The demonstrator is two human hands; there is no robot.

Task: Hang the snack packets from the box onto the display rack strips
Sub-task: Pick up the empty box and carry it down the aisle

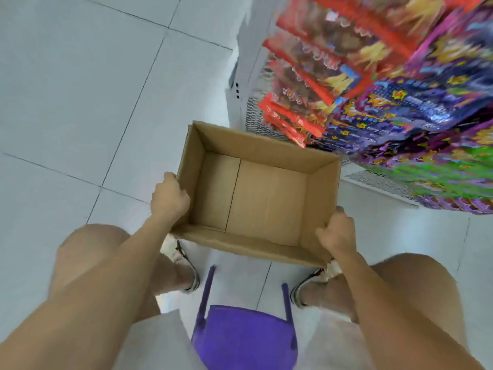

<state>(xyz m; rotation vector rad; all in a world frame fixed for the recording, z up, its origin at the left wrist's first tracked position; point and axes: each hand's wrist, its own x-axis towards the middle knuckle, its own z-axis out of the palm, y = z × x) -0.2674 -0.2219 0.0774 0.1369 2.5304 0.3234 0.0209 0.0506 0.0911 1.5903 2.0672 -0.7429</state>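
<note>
Pale grey floor tiles (80,102) are spreading across the left and top of the view, crossed by thin dark joints. At the upper right, a white mesh display rack (256,113) is standing on this floor, and snack packets are hanging on it in blurred overlapping rows: red packets (306,84) nearest the middle, purple packets (400,108) just beside them to the right, and green packets (440,172) lower down at the right edge.

An open cardboard box (256,145) is sitting in the centre, just below the lowest red packets, with its bare brown bottom showing. The left grip (169,197) is clenching the rim of the box's left wall, fingers curling over the edge. The right grip (337,231) is grasping the box at its near right corner, fingers curling round the rim there. Whether the box is resting on the tiles or being held off them, I cannot tell.

Both forearms are reaching down from the bottom corners. A purple stool (245,337) is showing between the person's knees, flanked by white shorts (328,343), and two pale shoes (184,265) are peeking out just beneath the box's near wall.
</note>
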